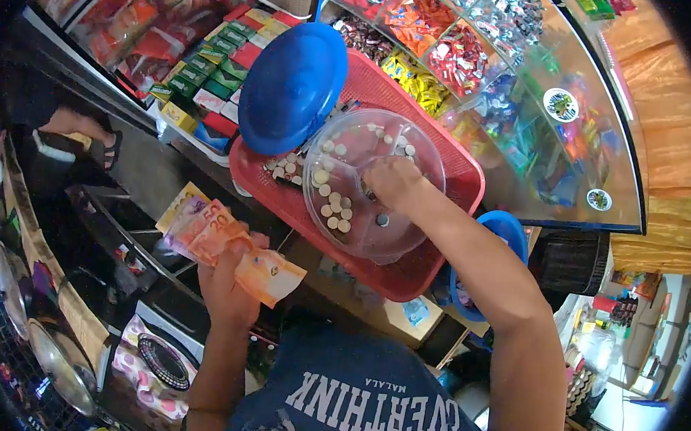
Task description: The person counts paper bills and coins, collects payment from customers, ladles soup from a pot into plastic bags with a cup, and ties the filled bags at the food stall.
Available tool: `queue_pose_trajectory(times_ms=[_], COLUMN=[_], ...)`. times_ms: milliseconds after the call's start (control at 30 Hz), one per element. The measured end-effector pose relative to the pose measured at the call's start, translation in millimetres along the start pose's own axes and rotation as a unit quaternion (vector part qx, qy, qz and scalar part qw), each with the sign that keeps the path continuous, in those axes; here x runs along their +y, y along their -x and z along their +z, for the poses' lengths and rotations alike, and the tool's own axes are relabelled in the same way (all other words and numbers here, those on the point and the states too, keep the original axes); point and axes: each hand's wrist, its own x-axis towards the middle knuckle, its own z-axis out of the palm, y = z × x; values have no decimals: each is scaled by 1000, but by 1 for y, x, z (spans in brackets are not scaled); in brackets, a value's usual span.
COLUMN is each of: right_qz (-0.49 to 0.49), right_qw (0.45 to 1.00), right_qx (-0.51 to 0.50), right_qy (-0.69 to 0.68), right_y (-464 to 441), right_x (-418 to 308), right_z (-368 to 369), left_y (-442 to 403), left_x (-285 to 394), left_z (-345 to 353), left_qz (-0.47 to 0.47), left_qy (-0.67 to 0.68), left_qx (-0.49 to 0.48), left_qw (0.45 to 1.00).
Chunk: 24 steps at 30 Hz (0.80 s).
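Observation:
Fanned banknotes [215, 230], orange and purple ones among them, are gripped in my left hand [231, 276], its fingers wrapped round their lower part. My right hand [394, 180] reaches down into a round clear divided tray [440, 168], fingers bent and pressed together near the middle divider. Whether a coin is between those fingertips is hidden. Several coins [335, 207] lie in the tray's left compartment, with more along its upper edge. The tray rests in a red plastic basket [463, 193]. A blue lid [293, 88] leans at the basket's upper left, above more loose coins [285, 166].
Clear bins of wrapped candies [460, 59] stand beyond the basket. Rows of small green and red packs [211, 74] sit at upper left. A blue tub [505, 231] stands under my right forearm. Another person's leg [79, 123] shows at far left.

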Motion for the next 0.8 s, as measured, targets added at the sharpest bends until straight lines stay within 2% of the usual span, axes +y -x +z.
queue_pose_trajectory(times_ms=[133,267,367,467,533,567,633,667,700,733,767,800], right_qz=[14,-4,37,75,83,81,95,100,150,184,187,193], right_qw=[996,1000,999,996,971,971,893,891,718,471,434,431], right_qx=[-79,-13,-39,5,17,20,164,166,120,64,66,75], right_qy=[-32,-19,-9,-37,-223,-225,-409,-411,-669,-861,-879,-878], right_y=[-3,4,7,7,15,17,27,32,38,47,55,62], right_x=[-2,-5,-6,-2,3,8,15,18,23,26,30,33], right_z=[-11,-16,-13,14,2,8,18,23,17,12,9,8], left_y=[-4,-1,0,-6,-10,-13,-13,-14,-16,-16,-17,-18], left_x=[3,3,1,-6,-9,-9,-8,-7,-7,-6,-6,-7], left_z=[-1,2,4,-4,-6,-6,-3,-1,2,3,5,4], left_qz=[-7,-31,-31,-41,-50,-58,-65,-73,-74,-72,-71,-75], left_qy=[-3,26,-2,9,16,25,28,34,33,17,0,-2], left_qx=[-15,-12,-13,-34,-39,-46,-39,-35,-42,-12,16,6], left_qw=[1000,999,999,999,998,997,997,996,996,997,997,997])
